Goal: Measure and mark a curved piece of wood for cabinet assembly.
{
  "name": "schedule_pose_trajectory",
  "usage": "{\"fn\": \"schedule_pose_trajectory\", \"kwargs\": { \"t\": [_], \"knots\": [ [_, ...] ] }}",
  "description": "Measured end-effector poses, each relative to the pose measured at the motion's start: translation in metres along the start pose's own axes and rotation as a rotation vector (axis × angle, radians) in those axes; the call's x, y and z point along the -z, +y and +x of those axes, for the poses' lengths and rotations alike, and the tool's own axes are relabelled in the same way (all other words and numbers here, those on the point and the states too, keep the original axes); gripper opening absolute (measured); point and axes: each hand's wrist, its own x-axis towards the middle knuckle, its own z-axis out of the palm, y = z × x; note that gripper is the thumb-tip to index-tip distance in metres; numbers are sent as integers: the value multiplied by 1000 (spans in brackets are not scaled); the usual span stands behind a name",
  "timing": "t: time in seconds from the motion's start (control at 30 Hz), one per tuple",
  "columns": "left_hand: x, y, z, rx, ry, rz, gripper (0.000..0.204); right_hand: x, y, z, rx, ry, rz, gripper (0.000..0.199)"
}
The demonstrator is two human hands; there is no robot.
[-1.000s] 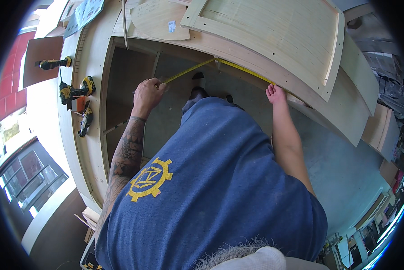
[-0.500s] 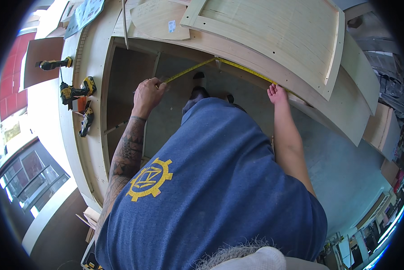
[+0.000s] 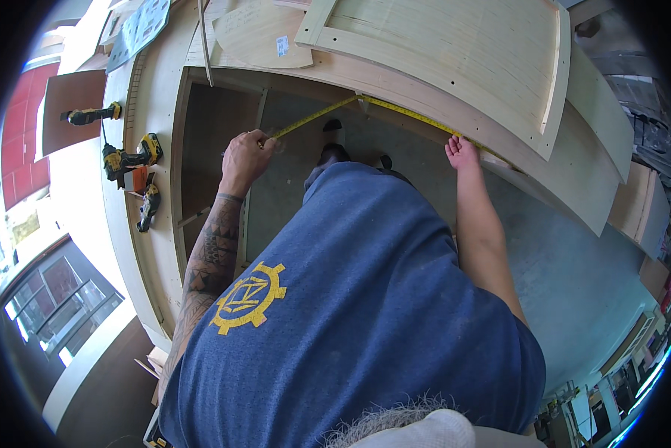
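Observation:
A yellow tape measure blade runs from my left hand up to a peak near the curved plywood edge, then down to my right hand. My left hand is closed around the tape's case end, inside the open wooden frame. My right hand presses the tape's other end against the lower edge of the curved plywood panel. A framed, curved pale wood panel lies on top of that plywood.
Several yellow-and-black cordless power tools lie on the frame's left rim. More plywood sheets lie at the top. My shoes stand on the grey floor inside the frame. Boxes sit at the right.

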Motion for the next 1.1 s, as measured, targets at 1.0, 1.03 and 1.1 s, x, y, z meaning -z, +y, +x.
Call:
{"fn": "schedule_pose_trajectory", "kwargs": {
  "t": [1.0,1.03,1.1],
  "knots": [
    [-3,3,2,18,-34,18,34,5,1,8,-10,-20,-20,13],
    [-3,4,2,25,-35,16,34,6,1,8,-7,-25,-24,12],
    [-2,6,1,32,-36,14,34,6,1,8,-8,-24,-20,12]
  ]
}}
